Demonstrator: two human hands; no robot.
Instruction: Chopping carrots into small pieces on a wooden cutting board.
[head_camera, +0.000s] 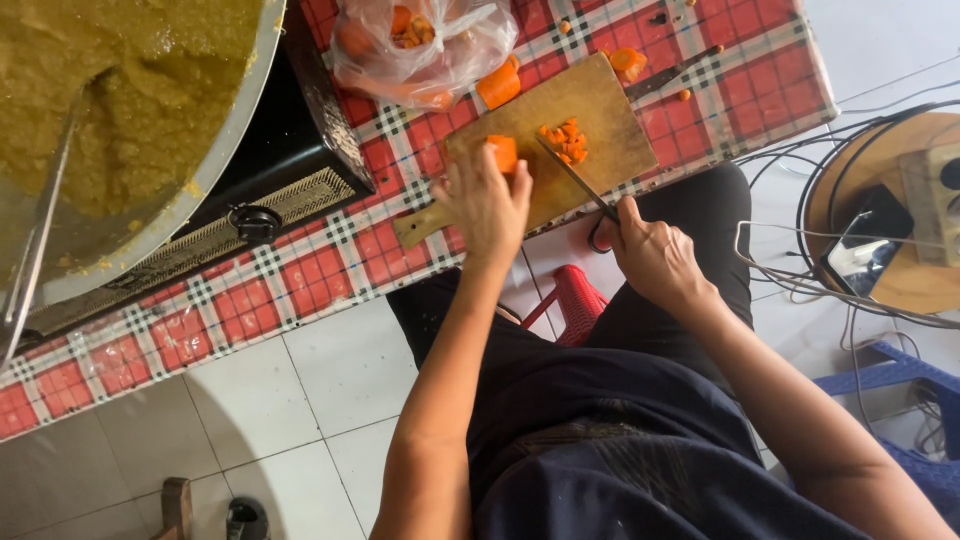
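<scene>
At ten o'clock, a wide metal pot (200, 170) full of thick olive-green mash overhangs the counter (300, 275), which wears a red, white and black checked plastic cloth. Under the pot sits a black stove (275, 190) with a round knob. Toward twelve o'clock lies a clear plastic bag (420, 45) holding orange carrot pieces, with one more carrot chunk (498, 85) just beside it on the cloth.

Near the middle rests a brown wooden cutting board with a short handle (590, 100), tilted across the counter's edge. Left hand (487, 200) presses on the board at its nine o'clock side, its grip closed round a short, bright orange carrot stub (502, 152) with a flat cut face. Right hand (652, 255), at four o'clock from the board, has its grip wrapped tight about the handle of a slim dark kitchen knife (575, 175), whose blade slants up toward a small heap of diced orange carrot (565, 140) just at three o'clock of the stub. A second dark-handled knife (670, 72) lies at the board's one o'clock corner, next to another carrot piece (628, 60).
</scene>
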